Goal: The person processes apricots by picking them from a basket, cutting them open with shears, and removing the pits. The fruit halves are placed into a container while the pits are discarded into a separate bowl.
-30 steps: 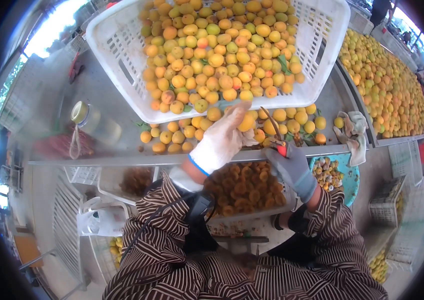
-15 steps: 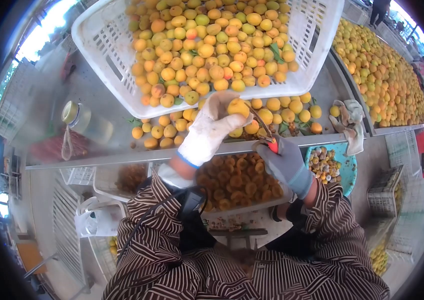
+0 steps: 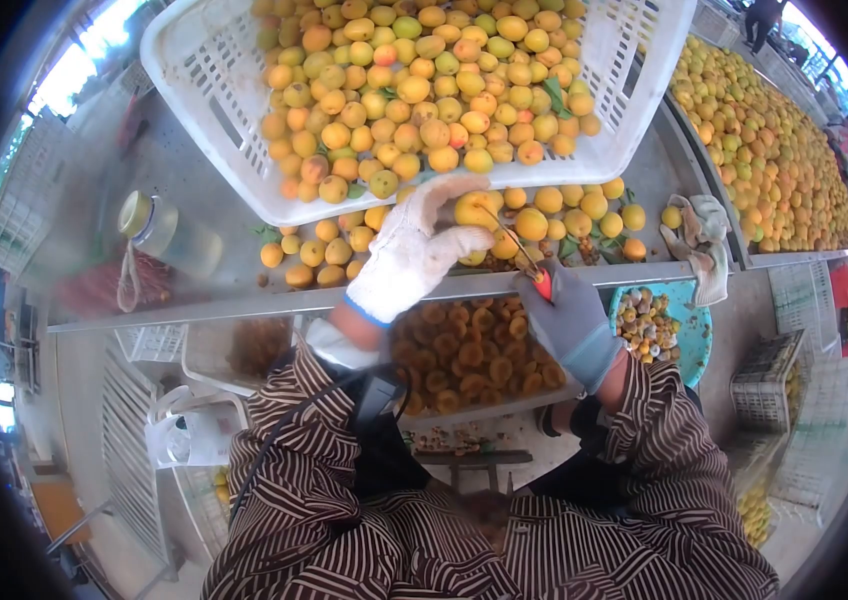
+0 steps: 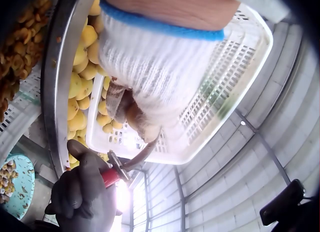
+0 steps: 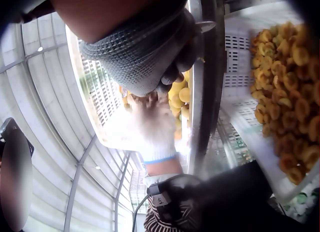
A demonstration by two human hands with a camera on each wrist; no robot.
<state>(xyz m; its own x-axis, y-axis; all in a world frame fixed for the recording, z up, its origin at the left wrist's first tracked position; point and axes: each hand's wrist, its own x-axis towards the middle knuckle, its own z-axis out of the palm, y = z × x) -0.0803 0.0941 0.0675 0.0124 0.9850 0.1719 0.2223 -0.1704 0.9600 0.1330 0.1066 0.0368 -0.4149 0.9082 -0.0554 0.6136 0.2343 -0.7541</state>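
Observation:
My left hand (image 3: 409, 250), in a white knit glove with a blue cuff, holds a yellow apricot (image 3: 473, 207) between thumb and fingers at the front rim of a white crate (image 3: 206, 100). In a grey glove, my right hand (image 3: 572, 318) grips a knife (image 3: 542, 285) by its red handle. Its thin curved blade reaches up to the apricot and overlaps it in the head view. The left wrist view shows the dark blade (image 4: 143, 156) pointing toward the white glove. Loose apricots (image 3: 329, 255) lie on the metal table between crate and edge.
Below the table edge (image 3: 244, 308) stands a crate of halved apricots (image 3: 469, 355). A teal basin (image 3: 696, 345) with scraps is at right, beneath spare gloves (image 3: 706, 245). A jar (image 3: 169, 235) stands at left; a large apricot heap (image 3: 754, 150) fills the right.
My left hand has shifted left with the apricot, which now shows more openly. The knife has come leftward with it, its blade now overlapping the fruit.

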